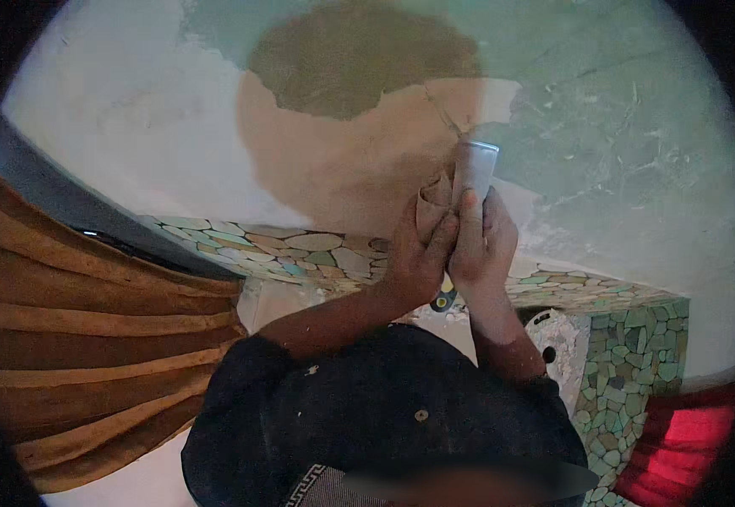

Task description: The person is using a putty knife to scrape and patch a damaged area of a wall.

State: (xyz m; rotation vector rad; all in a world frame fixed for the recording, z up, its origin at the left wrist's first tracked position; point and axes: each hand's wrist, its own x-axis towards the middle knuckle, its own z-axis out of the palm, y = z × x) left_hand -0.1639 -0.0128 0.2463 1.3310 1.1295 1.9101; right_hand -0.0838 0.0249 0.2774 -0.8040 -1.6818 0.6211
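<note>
Both my hands are raised close together in front of a patchy wall. My left hand (422, 258) is closed around a folded brown sheet (432, 207) that looks like sandpaper or stiff paper. Beside it, my right hand (486, 245) grips a flat pale-grey rectangular piece (479, 169), with the thumb laid along its face. A bright line runs along its upper edge, and its lower part is hidden in the palm. The sheet and the flat piece are side by side; whether they touch I cannot tell.
Ahead, the wall (587, 186) has green and whitish patches. A stone-patterned band (300, 251) runs below it. A brown curtain (105, 329) hangs at left, a red cloth (680, 444) at lower right. Near my right elbow is a white-smeared round container (566, 346).
</note>
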